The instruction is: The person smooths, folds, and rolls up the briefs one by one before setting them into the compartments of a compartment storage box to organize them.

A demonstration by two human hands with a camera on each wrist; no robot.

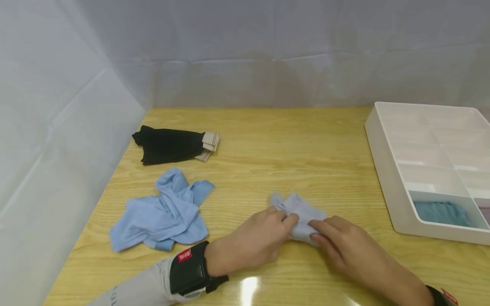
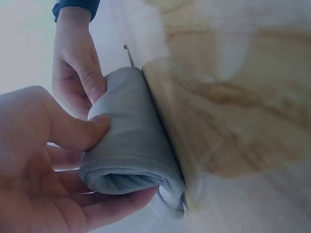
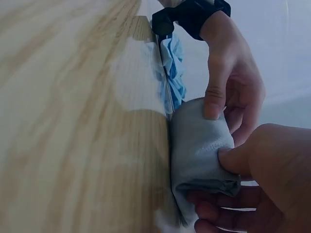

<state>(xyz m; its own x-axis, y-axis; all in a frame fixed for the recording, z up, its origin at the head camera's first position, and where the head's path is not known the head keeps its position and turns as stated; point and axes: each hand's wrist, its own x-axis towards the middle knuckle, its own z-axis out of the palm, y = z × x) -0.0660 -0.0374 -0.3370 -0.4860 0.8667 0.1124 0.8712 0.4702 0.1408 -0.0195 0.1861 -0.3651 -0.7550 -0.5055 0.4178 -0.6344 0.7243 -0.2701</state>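
A small pale grey cloth [image 1: 302,214] lies rolled on the wooden table [image 1: 291,140] near its front edge. My left hand [image 1: 264,236] grips its left end, thumb on top and fingers curled under the roll [image 2: 131,145]. My right hand [image 1: 340,242] grips the right end the same way, thumb pressing into the rolled cloth [image 3: 199,145]. Both hands meet over the cloth.
A crumpled light blue garment [image 1: 164,212] lies to the left, and a folded black garment with a beige band [image 1: 172,145] sits behind it. A white divided tray [image 1: 390,178] stands at the right, with a teal cloth [image 1: 440,212] in its near compartment. White walls close off the left and back.
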